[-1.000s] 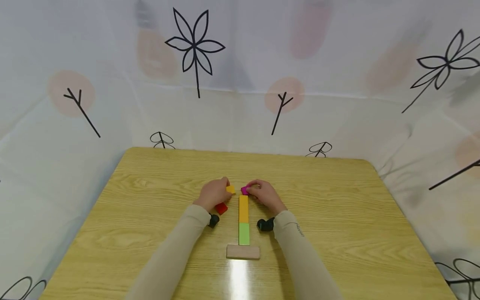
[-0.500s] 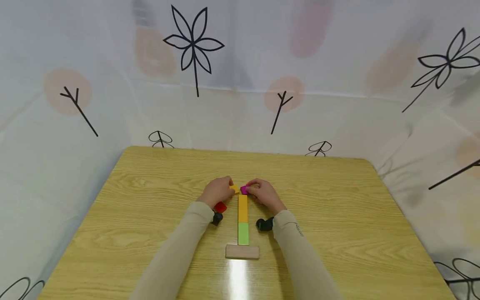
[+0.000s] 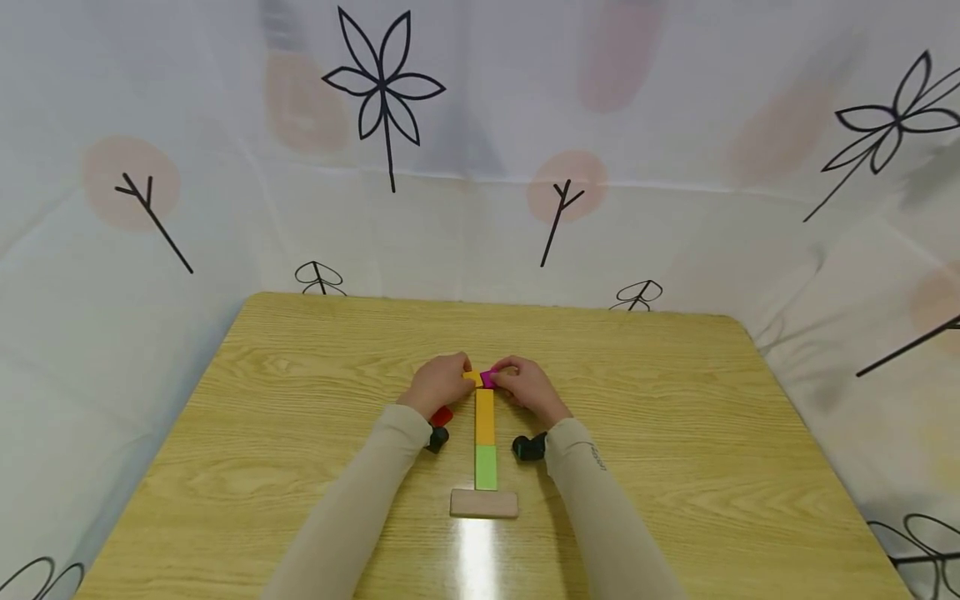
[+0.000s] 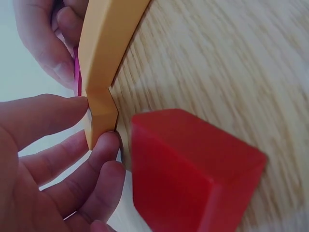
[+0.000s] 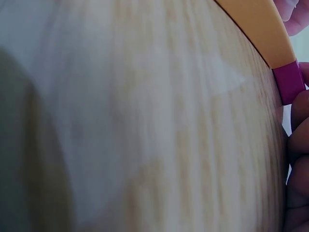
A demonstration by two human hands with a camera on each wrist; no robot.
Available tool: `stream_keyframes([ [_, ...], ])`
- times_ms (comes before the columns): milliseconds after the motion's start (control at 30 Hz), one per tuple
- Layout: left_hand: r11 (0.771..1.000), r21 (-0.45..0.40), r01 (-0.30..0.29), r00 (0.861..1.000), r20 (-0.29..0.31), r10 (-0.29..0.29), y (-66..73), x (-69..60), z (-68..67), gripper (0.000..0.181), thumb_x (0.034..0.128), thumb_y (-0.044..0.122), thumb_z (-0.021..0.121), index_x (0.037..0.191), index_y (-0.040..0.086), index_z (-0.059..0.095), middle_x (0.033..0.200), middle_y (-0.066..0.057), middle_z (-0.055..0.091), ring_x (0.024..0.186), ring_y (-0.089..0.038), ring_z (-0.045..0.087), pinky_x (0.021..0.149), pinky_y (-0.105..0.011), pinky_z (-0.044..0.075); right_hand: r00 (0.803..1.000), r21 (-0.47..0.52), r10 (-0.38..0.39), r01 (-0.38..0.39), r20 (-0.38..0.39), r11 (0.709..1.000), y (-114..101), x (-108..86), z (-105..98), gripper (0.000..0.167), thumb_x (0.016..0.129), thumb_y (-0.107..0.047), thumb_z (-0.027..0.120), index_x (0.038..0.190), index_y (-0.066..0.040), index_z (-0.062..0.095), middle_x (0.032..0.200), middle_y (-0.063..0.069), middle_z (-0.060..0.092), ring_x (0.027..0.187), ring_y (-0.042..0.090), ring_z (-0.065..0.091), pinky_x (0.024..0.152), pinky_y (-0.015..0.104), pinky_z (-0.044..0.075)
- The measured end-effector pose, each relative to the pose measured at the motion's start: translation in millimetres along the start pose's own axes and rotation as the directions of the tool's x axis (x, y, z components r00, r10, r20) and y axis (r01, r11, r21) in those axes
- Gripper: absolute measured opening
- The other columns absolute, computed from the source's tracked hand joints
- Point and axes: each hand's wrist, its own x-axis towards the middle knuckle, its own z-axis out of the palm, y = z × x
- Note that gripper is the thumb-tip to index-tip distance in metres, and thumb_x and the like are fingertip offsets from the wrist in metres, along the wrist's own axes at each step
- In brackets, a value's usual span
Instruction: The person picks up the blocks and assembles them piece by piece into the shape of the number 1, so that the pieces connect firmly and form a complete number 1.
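Note:
My left hand [image 3: 438, 383] pinches a small yellow-orange block [image 4: 102, 115] between thumb and fingers. Opposite it, my right hand [image 3: 531, 390] pinches a small magenta block [image 3: 488, 380]. The two small blocks sit side by side at the far end of a long orange block [image 3: 485, 417]. A light green block [image 3: 486, 467] continues the line toward me, and a plain wooden block [image 3: 484, 503] lies crosswise at its near end. Beside my left wrist lies a red block [image 4: 188, 164], partly hidden by the hand in the head view.
All the blocks lie on a wood-grain table [image 3: 675, 467]. A white cloth [image 3: 465, 233] with printed flowers hangs behind it and at both sides. Dark wrist cameras [image 3: 529, 447] sit at the inner wrists.
My left hand has moved right with the yellow-orange block, closing the gap to the magenta block. My right hand has stayed nearly still, holding the magenta block.

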Motion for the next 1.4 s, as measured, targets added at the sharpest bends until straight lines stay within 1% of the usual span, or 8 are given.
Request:
stream_keyframes([
  [200,1.000,-0.010,0.011,1.000,-0.004,-0.012,2.5,-2.3,-1.9,0.026,0.0847,0.026,0.057,0.107,0.012,0.055,0.096,-0.001,0.060,0.073,-0.016,0.051,0.068,-0.030,0.043,1.000,-0.022,-0.003,0.003,0.003,1.000,-0.1,1.4,-0.6,0.024,0.084,-0.032,0.060,0.102,-0.015,0.059,0.058,0.002,0.047,0.045,0.014,0.038,0.046,0.025,0.034],
  [367,1.000,-0.026,0.006,1.000,-0.005,-0.006,1.4,-2.7,-1.6,0.027,0.0855,0.027,0.057,0.108,0.012,0.055,0.096,-0.002,0.060,0.074,-0.015,0.052,0.068,-0.031,0.043,1.000,-0.062,-0.023,0.022,-0.005,0.998,2.2,2.6,-0.4,0.026,0.084,-0.037,0.059,0.101,-0.018,0.060,0.060,0.002,0.052,0.046,0.014,0.038,0.046,0.025,0.035],
  [633,0.999,-0.039,-0.006,1.000,-0.016,0.006,-2.3,-3.8,0.2,0.027,0.0850,0.027,0.057,0.108,0.012,0.056,0.097,-0.002,0.061,0.078,-0.015,0.054,0.069,-0.032,0.044,1.000,-0.094,-0.028,0.027,-0.012,0.995,2.1,2.4,0.9,0.025,0.084,-0.037,0.059,0.101,-0.018,0.061,0.062,0.003,0.054,0.046,0.014,0.039,0.046,0.025,0.036],
  [867,0.999,-0.039,-0.014,1.000,-0.028,0.013,-4.2,-4.0,2.5,0.027,0.0851,0.028,0.057,0.107,0.013,0.056,0.094,-0.001,0.061,0.075,-0.014,0.053,0.067,-0.031,0.044,1.000,-0.085,-0.015,0.014,-0.012,0.996,1.2,2.1,2.6,0.025,0.084,-0.035,0.059,0.101,-0.017,0.061,0.067,0.004,0.056,0.047,0.014,0.041,0.047,0.025,0.036],
  [1033,0.999,-0.038,-0.010,1.000,-0.024,0.009,-4.5,-4.4,2.7,0.026,0.0853,0.028,0.057,0.106,0.013,0.056,0.092,-0.001,0.060,0.075,-0.014,0.053,0.066,-0.031,0.044,1.000,-0.087,-0.010,0.008,-0.015,0.996,0.2,1.8,3.1,0.024,0.084,-0.035,0.059,0.100,-0.017,0.062,0.067,0.004,0.055,0.048,0.015,0.042,0.047,0.025,0.037],
  [1167,0.999,-0.042,-0.007,1.000,-0.018,0.006,-4.5,-4.8,2.4,0.026,0.0857,0.029,0.057,0.107,0.013,0.056,0.095,-0.001,0.060,0.076,-0.014,0.053,0.068,-0.031,0.044,1.000,-0.083,-0.011,0.009,-0.029,0.997,0.4,1.9,3.1,0.024,0.084,-0.035,0.059,0.100,-0.017,0.062,0.067,0.004,0.055,0.050,0.016,0.044,0.048,0.025,0.038],
  [1233,0.999,-0.045,-0.004,1.000,-0.016,0.004,-4.5,-5.2,2.2,0.027,0.0858,0.030,0.057,0.107,0.014,0.056,0.096,-0.001,0.060,0.077,-0.014,0.053,0.069,-0.031,0.044,0.999,-0.074,-0.010,0.007,-0.036,0.997,0.7,1.6,2.8,0.023,0.085,-0.034,0.057,0.100,-0.017,0.062,0.067,0.005,0.054,0.049,0.016,0.043,0.047,0.025,0.037],
  [1400,0.998,-0.059,0.009,1.000,-0.022,-0.010,-6.5,-5.6,2.1,0.029,0.0852,0.031,0.056,0.109,0.014,0.055,0.090,0.001,0.059,0.072,-0.014,0.051,0.068,-0.031,0.042,0.999,-0.050,-0.019,0.018,-0.027,0.999,0.7,-0.5,1.1,0.023,0.084,-0.026,0.049,0.103,-0.018,0.060,0.059,0.005,0.048,0.043,0.016,0.036,0.043,0.026,0.031],
])
